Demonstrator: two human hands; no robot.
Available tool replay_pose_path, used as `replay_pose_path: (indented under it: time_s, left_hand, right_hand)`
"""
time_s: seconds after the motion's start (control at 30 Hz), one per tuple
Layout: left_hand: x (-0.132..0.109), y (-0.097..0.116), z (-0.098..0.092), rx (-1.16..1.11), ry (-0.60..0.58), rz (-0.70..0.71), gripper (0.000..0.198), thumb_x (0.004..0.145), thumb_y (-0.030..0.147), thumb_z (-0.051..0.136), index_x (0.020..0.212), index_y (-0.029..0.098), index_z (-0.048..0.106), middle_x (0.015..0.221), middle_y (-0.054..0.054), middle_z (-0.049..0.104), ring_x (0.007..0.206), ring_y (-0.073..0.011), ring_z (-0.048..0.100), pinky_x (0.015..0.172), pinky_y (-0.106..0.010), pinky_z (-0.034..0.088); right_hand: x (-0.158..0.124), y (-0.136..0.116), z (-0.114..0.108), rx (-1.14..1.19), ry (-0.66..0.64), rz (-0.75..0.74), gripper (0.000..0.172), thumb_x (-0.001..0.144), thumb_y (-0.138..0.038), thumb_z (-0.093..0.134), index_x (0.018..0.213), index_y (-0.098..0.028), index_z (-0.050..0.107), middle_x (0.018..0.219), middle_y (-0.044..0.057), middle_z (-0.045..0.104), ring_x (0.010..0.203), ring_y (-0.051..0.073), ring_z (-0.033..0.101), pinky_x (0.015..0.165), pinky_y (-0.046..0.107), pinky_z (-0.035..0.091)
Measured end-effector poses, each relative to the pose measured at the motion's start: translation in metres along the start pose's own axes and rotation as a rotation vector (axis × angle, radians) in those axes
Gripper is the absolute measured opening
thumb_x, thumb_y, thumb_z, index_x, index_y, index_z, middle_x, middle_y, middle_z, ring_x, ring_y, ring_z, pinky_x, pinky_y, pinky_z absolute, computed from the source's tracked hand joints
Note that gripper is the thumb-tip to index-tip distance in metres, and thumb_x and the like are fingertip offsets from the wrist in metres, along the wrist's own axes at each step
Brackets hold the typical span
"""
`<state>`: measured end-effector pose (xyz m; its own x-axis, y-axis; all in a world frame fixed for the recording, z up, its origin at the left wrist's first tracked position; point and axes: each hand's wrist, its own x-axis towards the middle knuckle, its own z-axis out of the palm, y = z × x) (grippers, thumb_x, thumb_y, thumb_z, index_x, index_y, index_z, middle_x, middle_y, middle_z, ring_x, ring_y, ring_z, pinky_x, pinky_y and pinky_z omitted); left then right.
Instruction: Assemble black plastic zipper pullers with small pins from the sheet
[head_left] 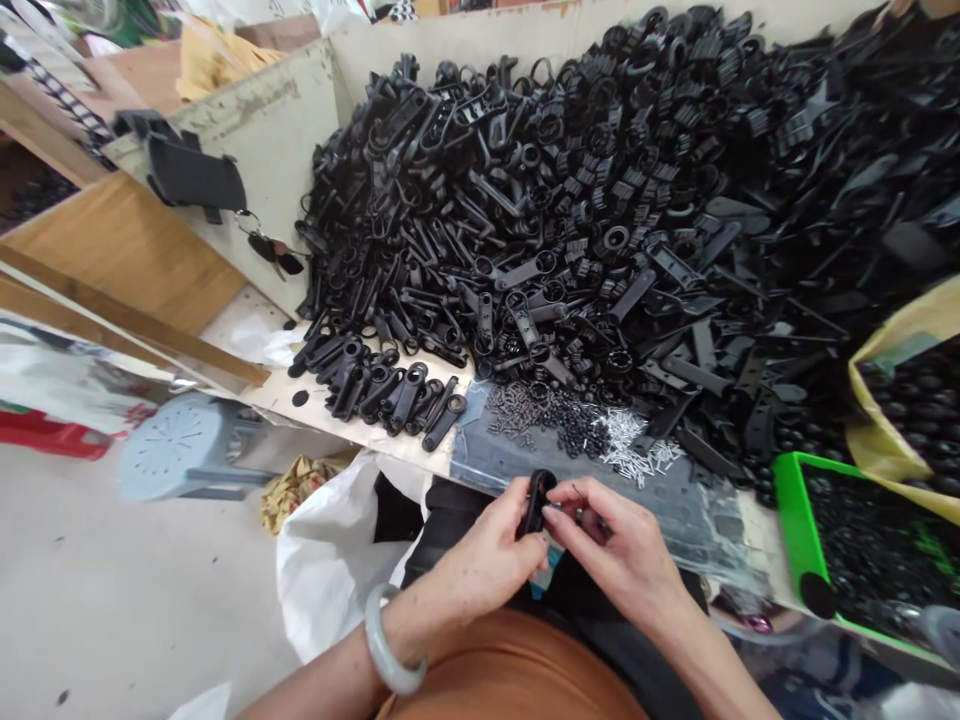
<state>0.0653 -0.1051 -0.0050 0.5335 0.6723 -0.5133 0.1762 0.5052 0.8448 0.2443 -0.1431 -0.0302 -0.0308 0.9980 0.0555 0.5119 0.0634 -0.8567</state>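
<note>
Over my lap, my left hand (499, 545) is closed around a black plastic part with a ringed end (540, 488), held roughly upright. My right hand (611, 530) meets it from the other side, thumb and forefinger pinched together at the ring. A small dark piece seems to sit in those fingertips, too small to name. More dark bits show under the curled fingers of that hand. Just beyond both hands lie small piles of brown pins (514, 412), small black pieces (581, 425) and silver screws or pins (634, 440) on the bench.
A large heap of black plastic parts (525, 220) covers the bench. Similar handle-like parts (397, 395) lie in a row at front left. A green tray (791, 510) and yellow sack (862, 400) stand right. A blue-grey stool (172, 450) and white bag (322, 560) are lower left.
</note>
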Motion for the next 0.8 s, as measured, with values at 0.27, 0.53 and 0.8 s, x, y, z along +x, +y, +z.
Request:
replay_pose_path:
  time_s: [0.27, 0.53, 0.8]
  left_hand:
    - [0.001, 0.002, -0.004, 0.025, 0.008, 0.049, 0.034, 0.077, 0.007, 0.052, 0.107, 0.020, 0.059, 0.084, 0.002, 0.058, 0.072, -0.0121, 0.052, 0.067, -0.025, 0.040]
    - [0.005, 0.003, -0.008, 0.060, 0.074, 0.098, 0.020, 0.093, 0.031, 0.058, 0.108, 0.017, 0.062, 0.073, 0.003, 0.056, 0.060, -0.0114, 0.048, 0.059, -0.024, 0.039]
    - [0.011, -0.005, -0.011, 0.179, 0.185, 0.210, 0.021, 0.095, 0.029, 0.057, 0.112, 0.020, 0.066, 0.076, 0.001, 0.064, 0.058, -0.0123, 0.048, 0.058, -0.023, 0.037]
  right_hand:
    - [-0.001, -0.004, 0.001, 0.034, 0.070, -0.060, 0.019, 0.100, -0.032, 0.062, 0.091, -0.021, 0.074, 0.073, 0.001, 0.068, 0.060, 0.014, 0.060, 0.056, 0.025, 0.046]
    - [0.001, -0.011, -0.002, -0.059, 0.012, -0.196, 0.024, 0.103, -0.021, 0.053, 0.116, -0.022, 0.073, 0.082, 0.003, 0.070, 0.067, 0.014, 0.066, 0.063, 0.024, 0.052]
    - [0.002, -0.017, 0.001, -0.201, 0.024, -0.224, 0.032, 0.104, -0.019, 0.047, 0.121, -0.022, 0.074, 0.082, 0.005, 0.072, 0.068, 0.014, 0.070, 0.062, 0.023, 0.053]
